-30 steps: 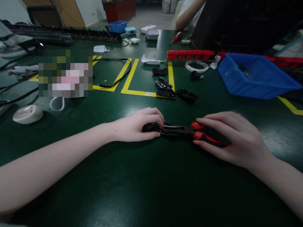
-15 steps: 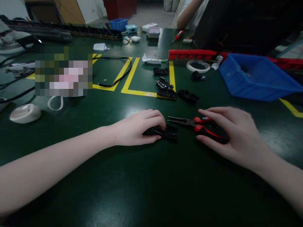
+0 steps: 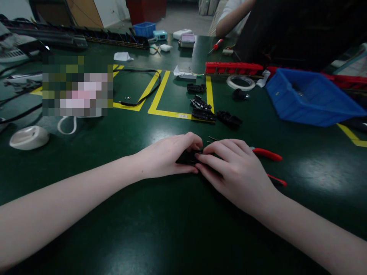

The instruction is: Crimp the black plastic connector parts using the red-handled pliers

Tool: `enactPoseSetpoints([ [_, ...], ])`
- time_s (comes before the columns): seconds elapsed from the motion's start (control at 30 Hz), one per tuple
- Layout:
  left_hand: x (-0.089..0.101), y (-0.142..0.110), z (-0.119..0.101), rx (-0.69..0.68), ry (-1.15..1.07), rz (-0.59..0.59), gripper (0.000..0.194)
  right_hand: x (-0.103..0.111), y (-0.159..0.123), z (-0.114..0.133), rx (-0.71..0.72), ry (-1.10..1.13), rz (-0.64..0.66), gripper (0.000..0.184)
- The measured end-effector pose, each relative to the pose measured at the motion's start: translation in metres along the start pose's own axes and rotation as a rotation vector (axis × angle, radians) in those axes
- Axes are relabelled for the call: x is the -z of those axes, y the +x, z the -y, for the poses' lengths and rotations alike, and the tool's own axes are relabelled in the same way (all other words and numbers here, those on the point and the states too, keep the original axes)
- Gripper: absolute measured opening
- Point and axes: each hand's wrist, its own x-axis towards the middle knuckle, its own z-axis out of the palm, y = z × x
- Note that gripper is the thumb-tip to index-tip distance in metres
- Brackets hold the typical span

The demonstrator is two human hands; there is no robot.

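Low over the green table, my left hand (image 3: 169, 154) is closed around a black plastic part (image 3: 187, 156), mostly hidden by the fingers. My right hand (image 3: 236, 168) meets it from the right, its fingertips pinching the other end of the same part. Beneath and behind the right hand lie needle-nose pliers with red handles (image 3: 268, 154), spread apart; the hand covers their middle. Farther back, several similar black parts (image 3: 203, 114) rest on and around the yellow tape outline.
A blue bin (image 3: 312, 99) stands at the right, near a tape roll (image 3: 241, 82) and a red strip (image 3: 233, 68). A white rounded object (image 3: 30, 137) lies at the left, below a black cable (image 3: 156, 88). Across the table is a person's arm (image 3: 235, 17).
My right hand has let go of the pliers, which now lie on the table, and has moved left to the black part. My left hand has kept its hold.
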Motion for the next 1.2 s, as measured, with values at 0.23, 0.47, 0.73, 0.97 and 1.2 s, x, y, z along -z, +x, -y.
enactPoseSetpoints([
  [0.23, 0.001, 0.001, 0.001, -0.014, 0.091, 0.017, 0.039, -0.003, -0.009, 0.005, 0.007, -0.037, -0.057, 0.011],
  [0.47, 0.003, 0.002, -0.001, -0.044, 0.133, 0.042, 0.032, 0.000, -0.008, 0.002, 0.012, 0.093, -0.093, 0.008],
  [0.73, 0.003, 0.002, 0.001, -0.111, 0.092, 0.068, 0.028, 0.002, -0.005, -0.011, -0.025, 0.231, -0.065, 0.010],
  [0.97, 0.003, 0.004, 0.005, -0.137, 0.043, 0.059, 0.020, 0.005, -0.003, -0.014, 0.122, 0.050, 0.004, 0.015],
  [1.2, 0.007, 0.005, 0.008, -0.024, -0.087, 0.082, 0.039, 0.011, 0.000, -0.012, 0.069, 0.030, 0.085, 0.020],
])
